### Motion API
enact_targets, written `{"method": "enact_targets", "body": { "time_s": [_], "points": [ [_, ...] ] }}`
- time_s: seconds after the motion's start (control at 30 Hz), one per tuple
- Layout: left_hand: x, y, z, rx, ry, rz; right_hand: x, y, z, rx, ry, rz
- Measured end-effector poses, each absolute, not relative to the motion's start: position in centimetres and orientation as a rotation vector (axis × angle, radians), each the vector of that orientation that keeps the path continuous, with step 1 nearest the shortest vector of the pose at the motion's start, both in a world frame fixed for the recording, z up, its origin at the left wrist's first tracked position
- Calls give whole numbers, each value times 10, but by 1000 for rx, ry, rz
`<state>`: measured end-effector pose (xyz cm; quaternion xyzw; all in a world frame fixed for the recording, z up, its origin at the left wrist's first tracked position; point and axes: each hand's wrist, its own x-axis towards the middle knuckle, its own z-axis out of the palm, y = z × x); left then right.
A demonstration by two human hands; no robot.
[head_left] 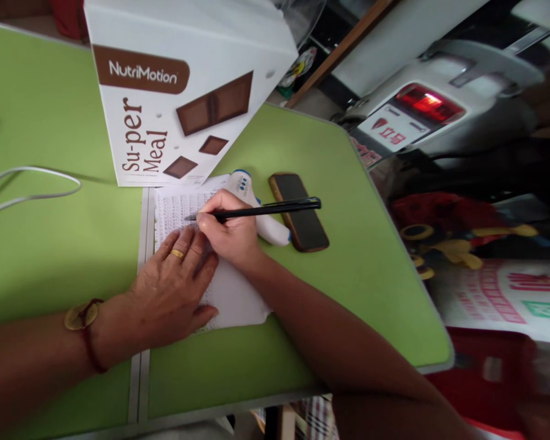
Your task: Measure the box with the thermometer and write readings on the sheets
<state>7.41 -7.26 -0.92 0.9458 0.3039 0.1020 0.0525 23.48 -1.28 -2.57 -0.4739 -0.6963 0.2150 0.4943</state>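
Note:
My right hand (231,229) grips a black pen (266,209), its tip at the written part of a white sheet of paper (238,299). Rows of small handwriting cover the sheet's left side. Flat on the same paper lies my left hand (174,284), fingers stretched out, with a ring on one finger. Part of the writing is hidden under both hands. Just past my right hand lies a white and blue handheld device (275,229), partly covered by that hand. A dark phone (301,214) in a brown case rests to its right.
A large white NutriMotion box (165,122) stands behind the paper on the green folding table (366,263). A white cable (32,168) loops at the left. Beyond the table's right edge are a white scooter (421,91) with a red light, a printed bag (508,299) and a red stool-like object (490,373).

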Motion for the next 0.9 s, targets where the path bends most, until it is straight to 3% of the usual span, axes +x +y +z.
{"method": "enact_targets", "body": {
  "time_s": [0.9],
  "points": [
    [73,-73,-10,2873,917,367,235,-12,-29,-1139,-1667,479]
  ]
}}
